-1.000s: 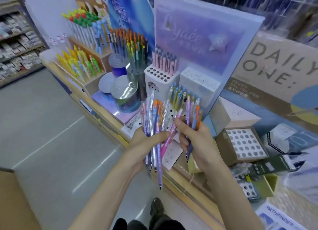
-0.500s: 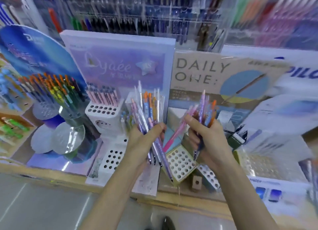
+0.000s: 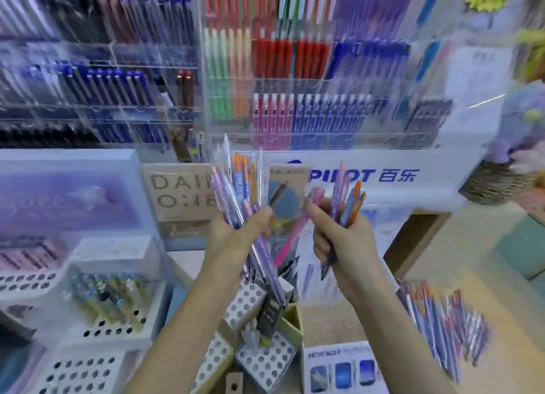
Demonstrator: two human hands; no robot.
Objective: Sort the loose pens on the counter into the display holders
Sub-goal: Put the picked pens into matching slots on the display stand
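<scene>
Left hand (image 3: 236, 234): was curled round a thick bundle of pens, with the thumb across the front of the shafts.
Left bundle (image 3: 244, 184): slim round barrels in lilac, blue and orange, several in clear glossy sleeves. They fanned upward above the fist, and their tips stuck out below it.
Right hand (image 3: 346, 240): was closed round a smaller bundle, with the thumb and forefinger pinching one more pen.
Right bundle (image 3: 346, 200): lilac, blue and orange barrels that stood nearly upright, with rounded clicker ends on top.
Pink pen (image 3: 290, 240): a smooth matte barrel that slanted down and left from the right hand's fingertips into the gap between the two hands.
Loose pens (image 3: 442, 323): a flat heap of patterned blue, orange and white barrels lay on the counter to the right of the right forearm, blurred.
Display holders (image 3: 265, 361): white blocks pierced by rows of round holes, clustered on the counter under both wrists, mostly unfilled. One taller stepped holder (image 3: 88, 328) stood at the left, with some pens standing in it.
Counter (image 3: 507, 328): a pale tan, matte top.
Pathfinder box (image 3: 339, 367): a flat white carton with blue panels, at the near edge.
Rear racks (image 3: 295, 69): clear, shiny acrylic tiers packed with upright pens in red, green, orange and blue.
Pilot sign (image 3: 362, 175): a glossy white strip with blue lettering.
Basket (image 3: 495, 184): a woven brown basket, round, at the far right.
</scene>
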